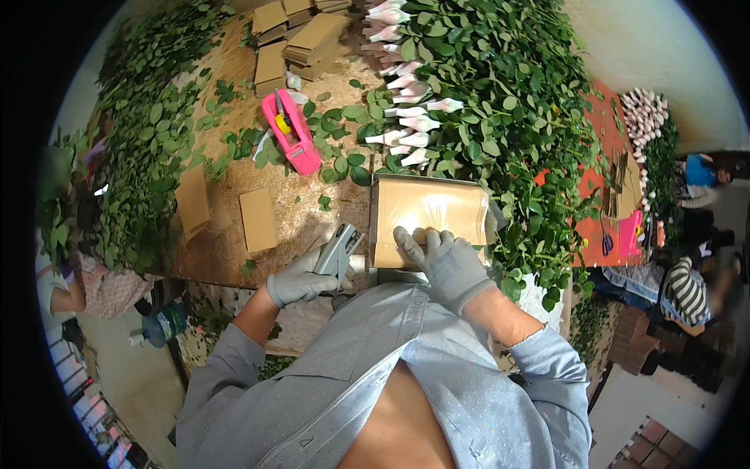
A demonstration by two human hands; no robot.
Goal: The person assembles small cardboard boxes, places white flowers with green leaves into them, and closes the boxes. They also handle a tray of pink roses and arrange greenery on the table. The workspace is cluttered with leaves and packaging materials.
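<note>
My left hand (299,281), in a grey glove, is closed around a grey stapler (338,252) just left of the metal tray. The stapler's jaw end points away from me, above the table's near edge. My right hand (453,270), gloved in grey too, lies palm down with its fingers apart on a brown cardboard sheet (426,207). Its thumb and fingertips press on the sheet's near part. The sheet sits in a dark-edged metal tray (373,195); a shiny patch shows on its surface. Whatever lies beneath the cardboard is hidden.
A pink tape dispenser (301,148) stands beyond the stapler. Loose cardboard pieces (258,219) lie at left, with cardboard stacks (312,47) at the back. Roses in pale wraps (418,123) and leafy stems (508,117) fill the right; more foliage (141,156) lines the left. People work on both sides.
</note>
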